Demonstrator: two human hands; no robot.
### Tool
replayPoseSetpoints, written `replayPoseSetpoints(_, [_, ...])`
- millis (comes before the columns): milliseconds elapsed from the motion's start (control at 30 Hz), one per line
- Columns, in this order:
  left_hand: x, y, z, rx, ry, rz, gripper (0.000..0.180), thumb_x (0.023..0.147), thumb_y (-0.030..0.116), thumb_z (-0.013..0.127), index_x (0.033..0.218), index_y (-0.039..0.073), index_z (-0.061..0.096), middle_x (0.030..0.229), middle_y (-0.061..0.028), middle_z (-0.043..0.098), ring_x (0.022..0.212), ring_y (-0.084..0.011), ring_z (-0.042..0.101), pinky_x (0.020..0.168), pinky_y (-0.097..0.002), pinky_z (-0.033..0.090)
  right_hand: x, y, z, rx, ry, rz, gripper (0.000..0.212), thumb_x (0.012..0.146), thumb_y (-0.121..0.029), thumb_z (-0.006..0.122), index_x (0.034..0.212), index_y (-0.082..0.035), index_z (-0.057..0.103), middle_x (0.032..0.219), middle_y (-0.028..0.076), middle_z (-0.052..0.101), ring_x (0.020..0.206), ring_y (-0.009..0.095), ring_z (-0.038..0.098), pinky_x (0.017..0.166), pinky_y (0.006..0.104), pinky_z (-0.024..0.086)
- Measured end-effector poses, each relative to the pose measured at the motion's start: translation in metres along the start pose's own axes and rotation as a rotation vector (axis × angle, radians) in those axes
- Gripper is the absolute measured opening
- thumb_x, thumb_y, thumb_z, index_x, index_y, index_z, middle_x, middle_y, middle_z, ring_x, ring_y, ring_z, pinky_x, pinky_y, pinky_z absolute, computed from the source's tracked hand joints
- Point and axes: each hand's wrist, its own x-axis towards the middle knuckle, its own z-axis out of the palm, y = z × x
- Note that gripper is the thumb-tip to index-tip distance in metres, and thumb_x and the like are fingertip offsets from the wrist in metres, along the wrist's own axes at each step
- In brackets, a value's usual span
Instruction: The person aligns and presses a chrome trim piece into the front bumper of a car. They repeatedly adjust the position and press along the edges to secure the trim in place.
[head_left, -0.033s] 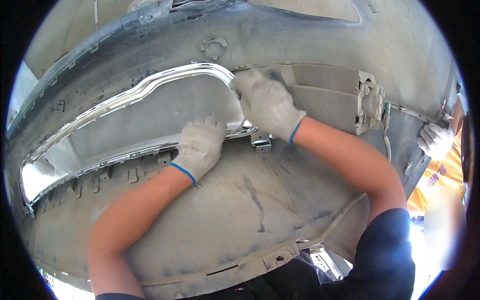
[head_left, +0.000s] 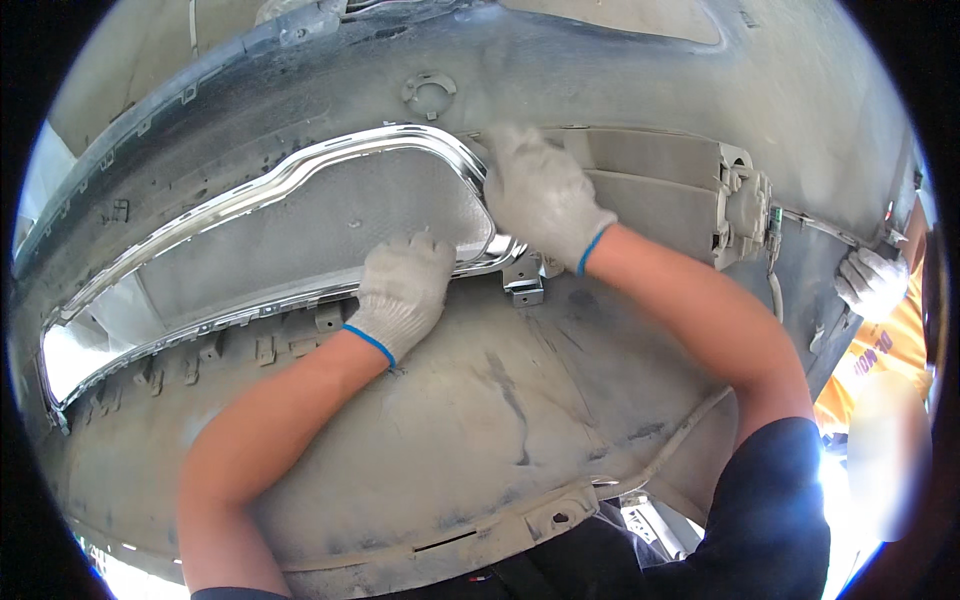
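A large bumper-like panel (head_left: 450,380), dusty grey on the side I see, lies before me. Set into its left half is a long chrome trim frame (head_left: 290,175) around a grey mesh grille (head_left: 330,220). My left hand (head_left: 405,290), in a white knit glove with a blue cuff, has its fingers bent over the frame's lower edge near the right end. Beside the frame's right end is my right hand (head_left: 545,190), gloved alike and blurred at the fingertips. Its fingers are curled in like a fist; whether anything is inside is hidden.
A grey housing (head_left: 660,185) with a bracket and wire sits right of my hands. Small clips (head_left: 265,350) line the panel below the frame. At the far right, another person's gloved hand (head_left: 870,282) rests by the panel's edge, near an orange garment (head_left: 890,350).
My right hand has shifted a little right and up, off the frame's right end, uncovering more of that chrome corner. My left hand stays almost in place.
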Motion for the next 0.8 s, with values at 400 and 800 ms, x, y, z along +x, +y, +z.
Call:
replayPoseSetpoints(400, [0.011, -0.003, -0.008, 0.03, -0.053, 0.133, 0.025, 0.076, 0.01, 0.071, 0.099, 0.004, 0.064, 0.102, -0.0173, 0.068, 0.095, -0.0359, 0.069, 0.081, -0.0467, 0.056, 0.016, 0.025, 0.002, 0.197, -0.279, 0.061, 0.035, 0.084, -0.023, 0.054, 0.098, 0.007, 0.065, 0.098, 0.032, 0.068, 0.097, 0.046, 0.066, 0.089, 0.051, 0.05])
replayPoseSetpoints(800, [0.006, -0.01, -0.003, -0.052, -0.058, 0.13, 0.023, 0.077, 0.008, 0.069, 0.1, 0.003, 0.066, 0.097, -0.0181, 0.069, 0.089, -0.0369, 0.07, 0.074, -0.0474, 0.057, -0.008, -0.003, -0.022, 0.259, -0.073, 0.068, 0.018, 0.088, -0.011, 0.055, 0.102, -0.001, 0.06, 0.104, 0.025, 0.067, 0.095, 0.04, 0.068, 0.086, 0.0521, 0.053])
